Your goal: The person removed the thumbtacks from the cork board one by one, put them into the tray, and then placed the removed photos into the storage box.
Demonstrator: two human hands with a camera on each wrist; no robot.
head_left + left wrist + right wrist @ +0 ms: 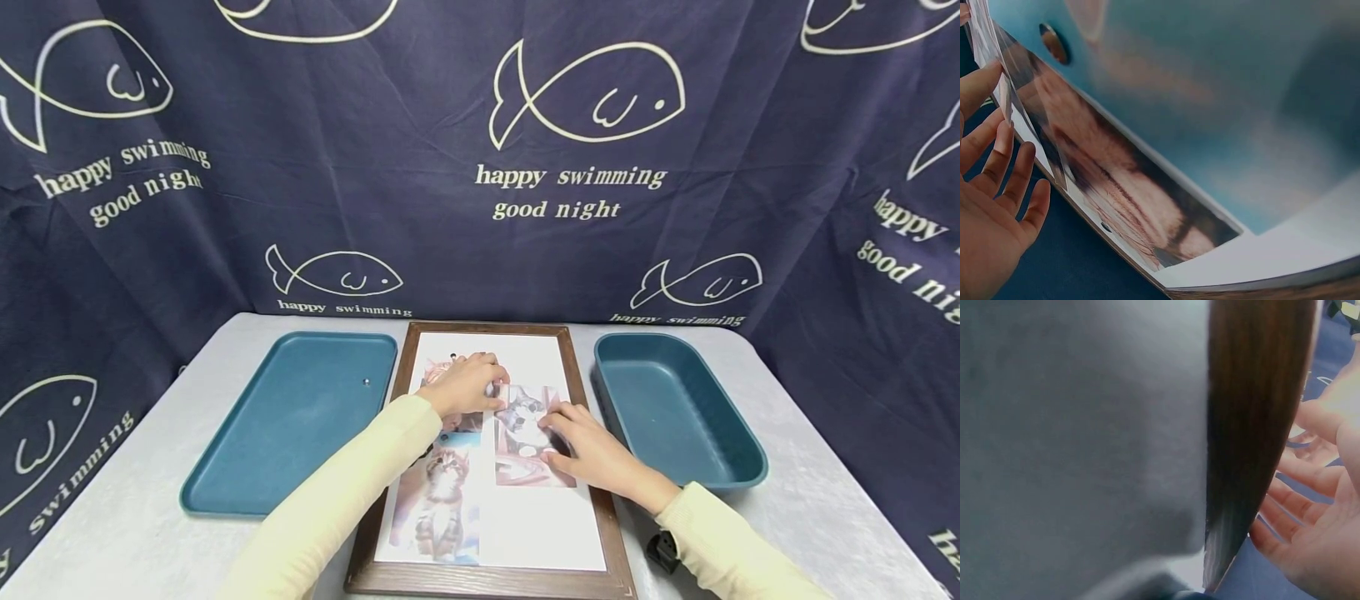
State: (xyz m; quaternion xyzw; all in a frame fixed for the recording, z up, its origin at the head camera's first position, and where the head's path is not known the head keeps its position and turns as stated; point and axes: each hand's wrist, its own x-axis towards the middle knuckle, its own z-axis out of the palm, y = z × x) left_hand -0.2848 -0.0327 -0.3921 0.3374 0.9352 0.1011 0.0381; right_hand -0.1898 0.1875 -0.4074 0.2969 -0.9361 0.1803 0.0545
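Note:
A grey cat picture (525,412) lies over the right half of a white board in a brown wooden frame (491,579). My left hand (467,385) pinches its upper left edge between thumb and fingers; the left wrist view has this hand (997,212) at the sheet's edge. My right hand (596,450) rests its fingertips on the picture's right side, fingers spread and slightly bent; the right wrist view has it (1310,519) beyond the frame (1254,425). On the board's left half is a kitten picture (442,508), with another picture (1122,194) above it, partly hidden by my left arm.
A flat teal tray (288,425) with a small shiny piece (367,382) stands left of the frame. At the right is a deeper teal bin (675,408). Small round dark pieces (453,356) sit on the board's left half. A dark blue fish-print cloth (450,250) hangs behind.

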